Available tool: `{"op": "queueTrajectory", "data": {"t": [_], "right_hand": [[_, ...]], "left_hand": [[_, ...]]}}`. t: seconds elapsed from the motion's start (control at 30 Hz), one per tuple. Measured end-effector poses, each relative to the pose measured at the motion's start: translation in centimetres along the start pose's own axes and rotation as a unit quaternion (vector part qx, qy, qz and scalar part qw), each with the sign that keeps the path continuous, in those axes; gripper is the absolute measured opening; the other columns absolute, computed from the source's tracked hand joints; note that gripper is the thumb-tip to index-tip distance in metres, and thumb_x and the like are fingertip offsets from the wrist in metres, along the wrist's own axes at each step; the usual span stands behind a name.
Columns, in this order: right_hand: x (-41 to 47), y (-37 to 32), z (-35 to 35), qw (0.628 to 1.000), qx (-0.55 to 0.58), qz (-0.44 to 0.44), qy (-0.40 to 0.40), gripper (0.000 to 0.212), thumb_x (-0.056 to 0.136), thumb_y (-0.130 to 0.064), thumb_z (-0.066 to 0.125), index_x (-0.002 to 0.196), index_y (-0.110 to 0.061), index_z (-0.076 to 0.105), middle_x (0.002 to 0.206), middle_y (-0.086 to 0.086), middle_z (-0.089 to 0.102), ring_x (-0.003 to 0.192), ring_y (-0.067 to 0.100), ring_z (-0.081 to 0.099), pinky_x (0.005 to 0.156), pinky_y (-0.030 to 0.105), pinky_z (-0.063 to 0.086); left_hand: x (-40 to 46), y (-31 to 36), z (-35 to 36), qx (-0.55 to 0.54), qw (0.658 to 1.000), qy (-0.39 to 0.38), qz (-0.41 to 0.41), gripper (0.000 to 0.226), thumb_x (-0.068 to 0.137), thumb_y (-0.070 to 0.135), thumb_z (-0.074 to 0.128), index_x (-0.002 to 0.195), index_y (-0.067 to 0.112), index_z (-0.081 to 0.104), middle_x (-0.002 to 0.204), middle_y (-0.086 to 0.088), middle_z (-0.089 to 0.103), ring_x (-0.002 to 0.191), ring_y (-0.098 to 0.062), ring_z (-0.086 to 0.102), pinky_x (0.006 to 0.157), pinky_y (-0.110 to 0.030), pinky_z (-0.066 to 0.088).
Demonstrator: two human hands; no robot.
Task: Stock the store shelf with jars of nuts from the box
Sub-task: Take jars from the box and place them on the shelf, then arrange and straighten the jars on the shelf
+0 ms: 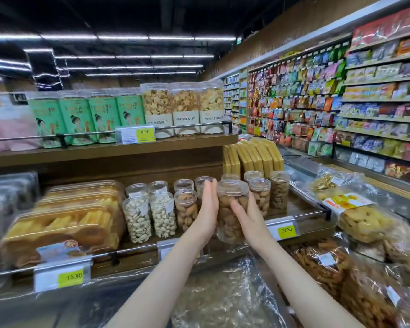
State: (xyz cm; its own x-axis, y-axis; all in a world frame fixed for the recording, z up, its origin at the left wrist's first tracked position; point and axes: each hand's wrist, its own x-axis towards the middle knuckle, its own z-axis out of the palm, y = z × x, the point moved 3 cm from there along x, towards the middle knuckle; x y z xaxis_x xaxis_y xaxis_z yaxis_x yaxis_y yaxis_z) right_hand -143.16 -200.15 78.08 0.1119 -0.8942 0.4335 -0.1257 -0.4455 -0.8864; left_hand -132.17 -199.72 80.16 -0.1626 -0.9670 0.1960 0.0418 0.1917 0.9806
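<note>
1. Facing a wooden two-tier store shelf [109, 152] with a rail along each tier's front edge; a wall of packaged snacks [317, 102] runs down the aisle on the right.
2. Upper tier: green tins [81, 119] on the left, tall clear biscuit jars [185, 107] beside them, price tag [138, 134] reading 9.90 on the rail.
3. Lower tier: clear trays of yellow pastry [64, 221] on the left, then rows of clear nut jars [161, 209] — pale nuts left, brown nuts right.
4. Jar in hand [231, 209] — brown nuts, clear lid, upright, held just in front of the lower tier's jar rows, over the rail.
5. Left hand [207, 209]: flat palm and straight fingers pressed on the jar's left side.
6. Right hand [249, 216]: fingers wrapped round the jar's right side, thumb across its front.
7. Yellow tag [286, 230] reading 23.80 just right of the right hand.
</note>
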Motion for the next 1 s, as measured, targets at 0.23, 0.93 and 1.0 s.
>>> {"op": "queueTrajectory", "data": {"t": [0.23,0.93,1.0], "right_hand": [[3.5,2.2,-6.8,0.991,-0.092,0.029,0.097,0.035,0.085,-0.035,0.063,0.114,-0.031,0.046,0.109,-0.005,0.061,0.100,0.012,0.058,0.081,0.025,0.042],[9.4,9.7,-15.7,0.948,-0.228,0.175,0.139,0.084,0.073,-0.045,0.074,0.136,-0.006,0.035,0.138,0.014,0.046,0.126,0.030,0.045,0.099,0.039,0.038],[9.3,8.2,-15.6,0.940,-0.259,0.149,0.163,0.087,0.075,-0.052,0.068,0.139,-0.005,0.033,0.140,0.016,0.044,0.126,0.032,0.044,0.103,0.045,0.039]], "left_hand": [[5.0,-0.3,-2.8,0.607,0.770,0.031,0.193,0.062,0.094,0.055,0.022,0.141,0.020,0.041,0.135,0.001,0.053,0.128,-0.018,0.044,0.109,-0.040,0.033],[8.1,-3.8,-6.3,0.725,0.675,0.054,0.126,0.060,0.091,0.051,0.038,0.141,0.018,0.037,0.143,-0.002,0.044,0.129,-0.022,0.041,0.108,-0.042,0.032],[6.7,-2.4,-7.1,0.687,0.710,0.062,0.141,0.058,0.091,0.050,0.040,0.142,0.020,0.034,0.143,0.002,0.042,0.131,-0.019,0.038,0.107,-0.037,0.032]]}}
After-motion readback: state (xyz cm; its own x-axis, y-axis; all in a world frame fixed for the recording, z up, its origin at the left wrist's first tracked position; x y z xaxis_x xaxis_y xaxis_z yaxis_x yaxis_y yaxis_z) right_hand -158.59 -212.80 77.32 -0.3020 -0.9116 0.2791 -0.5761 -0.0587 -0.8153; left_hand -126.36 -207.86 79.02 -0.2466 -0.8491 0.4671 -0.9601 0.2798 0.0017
